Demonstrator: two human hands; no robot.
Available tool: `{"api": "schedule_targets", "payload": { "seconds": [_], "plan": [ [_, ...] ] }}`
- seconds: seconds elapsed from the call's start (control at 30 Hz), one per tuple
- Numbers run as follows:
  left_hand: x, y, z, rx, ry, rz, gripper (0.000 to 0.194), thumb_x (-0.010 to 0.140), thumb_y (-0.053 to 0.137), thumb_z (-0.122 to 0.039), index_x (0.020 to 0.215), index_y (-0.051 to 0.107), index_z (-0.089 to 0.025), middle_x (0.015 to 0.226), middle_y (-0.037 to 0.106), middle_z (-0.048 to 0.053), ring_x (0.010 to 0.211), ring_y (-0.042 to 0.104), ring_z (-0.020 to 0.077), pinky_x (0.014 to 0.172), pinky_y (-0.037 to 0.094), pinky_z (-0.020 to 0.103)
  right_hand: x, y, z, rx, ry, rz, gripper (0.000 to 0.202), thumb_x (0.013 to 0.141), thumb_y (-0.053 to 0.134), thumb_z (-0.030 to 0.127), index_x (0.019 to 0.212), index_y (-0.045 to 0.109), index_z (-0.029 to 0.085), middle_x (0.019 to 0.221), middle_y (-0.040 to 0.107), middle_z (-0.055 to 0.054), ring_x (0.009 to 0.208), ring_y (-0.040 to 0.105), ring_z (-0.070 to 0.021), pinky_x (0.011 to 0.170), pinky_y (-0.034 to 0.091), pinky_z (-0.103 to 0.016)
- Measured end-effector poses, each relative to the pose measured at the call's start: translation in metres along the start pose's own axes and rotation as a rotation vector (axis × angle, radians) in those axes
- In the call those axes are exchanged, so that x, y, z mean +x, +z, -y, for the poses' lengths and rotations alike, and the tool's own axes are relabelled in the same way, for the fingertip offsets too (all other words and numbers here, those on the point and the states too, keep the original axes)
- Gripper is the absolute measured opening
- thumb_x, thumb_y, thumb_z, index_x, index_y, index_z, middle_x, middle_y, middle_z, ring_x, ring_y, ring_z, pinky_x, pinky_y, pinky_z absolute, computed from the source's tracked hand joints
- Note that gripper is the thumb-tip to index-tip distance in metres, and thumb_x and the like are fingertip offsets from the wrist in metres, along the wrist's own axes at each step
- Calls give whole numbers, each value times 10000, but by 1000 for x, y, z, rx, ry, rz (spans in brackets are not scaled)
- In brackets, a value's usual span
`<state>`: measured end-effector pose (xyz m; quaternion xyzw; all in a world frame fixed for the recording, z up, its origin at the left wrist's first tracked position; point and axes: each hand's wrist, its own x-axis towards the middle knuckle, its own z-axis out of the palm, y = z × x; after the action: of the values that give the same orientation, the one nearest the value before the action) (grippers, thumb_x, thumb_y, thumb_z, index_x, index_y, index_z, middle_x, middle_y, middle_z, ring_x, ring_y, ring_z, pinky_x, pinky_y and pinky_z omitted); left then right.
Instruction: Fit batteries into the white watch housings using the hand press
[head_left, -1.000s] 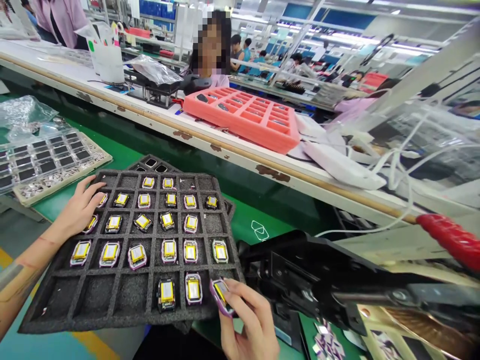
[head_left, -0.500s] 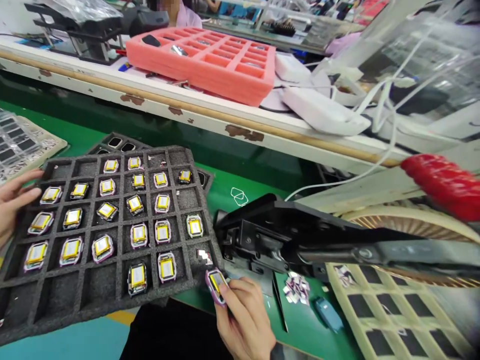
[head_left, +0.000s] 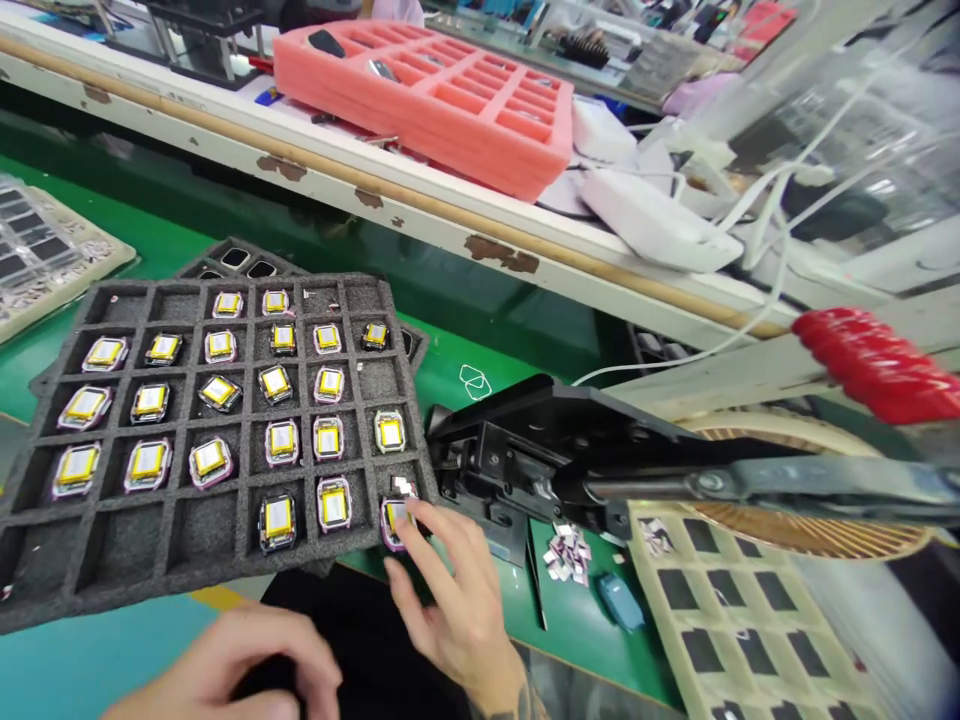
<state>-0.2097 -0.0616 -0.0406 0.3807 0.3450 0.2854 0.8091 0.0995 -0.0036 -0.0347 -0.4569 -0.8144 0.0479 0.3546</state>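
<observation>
In the head view, a dark grey foam tray point(head_left: 202, 545) holds several watch cases with yellow-edged batteries, one to a compartment. My right hand point(head_left: 461, 590) is over its lower right corner. The index fingertip touches a purple-rimmed watch case point(head_left: 393, 518) lying in the corner compartment, and the thumb is spread away near its lower edge. Small white pieces point(head_left: 403, 486) lie just above that case. My left hand point(head_left: 247, 655) hangs below the tray's front edge, its fingers loosely curled, with a gap to the thumb and nothing seen between them.
A black lever press point(head_left: 525, 460) with a red grip point(head_left: 877, 360) stands right of the tray. Beyond it are tweezers point(head_left: 537, 585), a pile of small tabs point(head_left: 568, 553), a blue object point(head_left: 620, 602) and a pale tray point(head_left: 671, 640). A pink foam tray point(head_left: 450, 110) sits on the shelf.
My right hand has brought the purple-rimmed watch case into the lower right compartment and spread its fingers. My left hand has left the tray's left edge and moved down to the front.
</observation>
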Motion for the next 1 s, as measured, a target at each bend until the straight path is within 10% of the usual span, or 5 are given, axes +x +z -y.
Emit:
{"api": "schedule_targets", "payload": {
  "seconds": [0.13,0.33,0.53,0.73,1.0],
  "plan": [
    [68,49,39,-202,100,22,520,997,761,-545,1499,690,-430,1252,793,137,1012,781,316,957,518,519,9,-14,-3,122,57,216,403,1056,611,123,1444,629,228,1472,709,-162,1303,677,-297,1045,651,-537],
    [101,79,29,-558,118,-108,345,1012,735,-570,1216,809,-301,1263,712,138,963,726,270,874,488,434,31,-30,-4,235,123,394,157,1082,588,135,1156,643,261,1506,686,-112,1310,672,-247,1053,642,-467],
    [136,105,29,-835,34,-334,580,904,774,-764,1155,812,-242,1082,678,96,849,623,211,809,480,387,31,-30,-5,185,35,328,273,1063,656,187,1326,635,259,1436,716,-129,1289,704,-256,1063,635,-462],
    [114,119,13,-737,103,-441,583,946,739,-703,1093,731,-138,1011,692,76,716,633,167,682,420,325,36,-41,-5,216,0,193,332,985,752,172,1282,626,251,1350,732,-131,1223,717,-271,1017,616,-446],
    [57,95,30,-380,5,-404,701,976,595,-781,805,701,-110,831,707,109,598,625,149,625,416,300,57,-16,-6,148,-86,229,318,997,739,164,1292,638,230,1324,720,-129,1203,701,-280,1031,577,-455]
  ]
}}
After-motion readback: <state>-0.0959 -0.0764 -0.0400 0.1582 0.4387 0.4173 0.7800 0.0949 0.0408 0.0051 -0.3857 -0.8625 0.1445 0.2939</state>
